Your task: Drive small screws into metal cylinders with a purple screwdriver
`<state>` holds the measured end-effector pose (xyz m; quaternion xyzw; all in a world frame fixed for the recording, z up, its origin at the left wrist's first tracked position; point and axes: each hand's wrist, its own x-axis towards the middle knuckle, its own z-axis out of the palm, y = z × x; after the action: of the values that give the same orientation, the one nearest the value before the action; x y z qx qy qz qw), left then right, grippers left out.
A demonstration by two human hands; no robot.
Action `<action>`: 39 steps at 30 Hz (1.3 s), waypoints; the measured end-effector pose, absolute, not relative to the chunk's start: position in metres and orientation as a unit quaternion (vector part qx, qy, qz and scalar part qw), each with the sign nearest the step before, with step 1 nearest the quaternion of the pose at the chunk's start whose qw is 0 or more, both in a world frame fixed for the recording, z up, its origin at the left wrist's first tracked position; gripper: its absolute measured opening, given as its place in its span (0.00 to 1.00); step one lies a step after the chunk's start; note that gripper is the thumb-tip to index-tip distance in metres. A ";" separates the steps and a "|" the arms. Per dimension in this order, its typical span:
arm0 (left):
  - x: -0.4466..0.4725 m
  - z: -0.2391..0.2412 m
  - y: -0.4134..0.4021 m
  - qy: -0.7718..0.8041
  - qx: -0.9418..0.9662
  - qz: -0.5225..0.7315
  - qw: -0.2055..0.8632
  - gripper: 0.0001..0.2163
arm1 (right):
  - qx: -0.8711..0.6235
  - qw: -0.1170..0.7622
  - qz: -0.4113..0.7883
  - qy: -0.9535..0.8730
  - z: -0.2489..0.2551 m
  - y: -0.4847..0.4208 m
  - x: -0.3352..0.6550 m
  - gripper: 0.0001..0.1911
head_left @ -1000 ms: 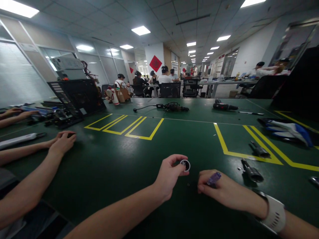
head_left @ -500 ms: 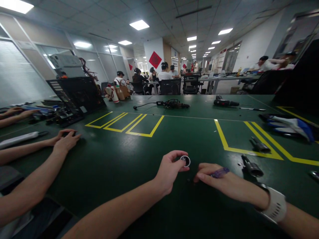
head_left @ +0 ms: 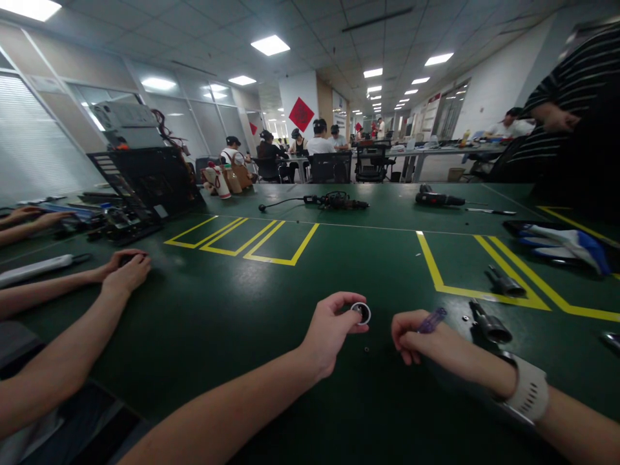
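Note:
My left hand [head_left: 334, 323] is closed around a round metal sleeve [head_left: 366, 314] with a bright rim. Its open end faces me, and the thumb reaches over the edge. To its right, my right hand [head_left: 415, 337] has curled fingers around a screwdriver with a translucent purple handle [head_left: 433, 320]. The handle sticks out above the thumb, while the tip is hidden. Between the hands, a small nut-like part [head_left: 367, 349] lies on the green table.
Two dark metal cylinders with shafts, one [head_left: 490, 326] nearer and one [head_left: 506, 281] farther, lie at right. A small ring [head_left: 465, 318] is beside them. A power drill [head_left: 440, 197], cabled tool [head_left: 334, 201] and gloves [head_left: 564, 245] lie beyond. A co-worker's hands [head_left: 126, 268] are at left.
My right hand has moved to the right and slightly lifted, with the purple handle tilting more upright. My left hand stays put. A person in striped clothing has appeared at the far right.

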<state>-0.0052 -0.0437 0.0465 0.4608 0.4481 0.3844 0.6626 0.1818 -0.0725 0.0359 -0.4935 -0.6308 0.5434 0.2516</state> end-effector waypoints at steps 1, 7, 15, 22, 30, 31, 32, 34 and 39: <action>-0.005 0.047 -0.044 0.449 0.461 0.384 0.663 0.09 | -0.498 0.254 0.542 -0.628 0.036 -0.072 0.183 0.06; -0.006 0.044 -0.043 0.441 0.466 0.384 0.664 0.09 | -0.515 0.249 0.526 -0.630 0.031 -0.069 0.184 0.07; -0.005 0.044 -0.043 0.437 0.457 0.392 0.668 0.09 | -0.499 0.244 0.459 -0.693 0.028 -0.072 0.184 0.09; -0.003 0.045 -0.042 0.445 0.443 0.416 0.658 0.11 | -0.459 0.316 0.347 -0.754 0.028 -0.081 0.177 0.10; -0.002 0.042 -0.043 0.458 0.464 0.404 0.642 0.14 | -0.468 0.370 0.331 -0.731 0.021 -0.086 0.173 0.08; -0.002 0.042 -0.043 0.458 0.462 0.408 0.641 0.13 | -0.479 0.371 0.341 -0.719 0.019 -0.084 0.173 0.07; -0.002 0.042 -0.043 0.459 0.460 0.411 0.640 0.13 | -0.490 0.372 0.352 -0.705 0.017 -0.082 0.172 0.07; -0.002 0.040 -0.041 0.458 0.459 0.417 0.637 0.13 | -0.502 0.375 0.378 -0.682 0.014 -0.078 0.171 0.08; -0.003 0.032 -0.037 0.469 0.483 0.414 0.612 0.14 | -0.487 0.384 0.442 -0.648 0.013 -0.076 0.172 0.12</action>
<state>-0.0027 -0.0371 0.0321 0.4834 0.4689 0.4143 0.6122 0.1725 -0.0759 0.0126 -0.4869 -0.6481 0.4420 0.3841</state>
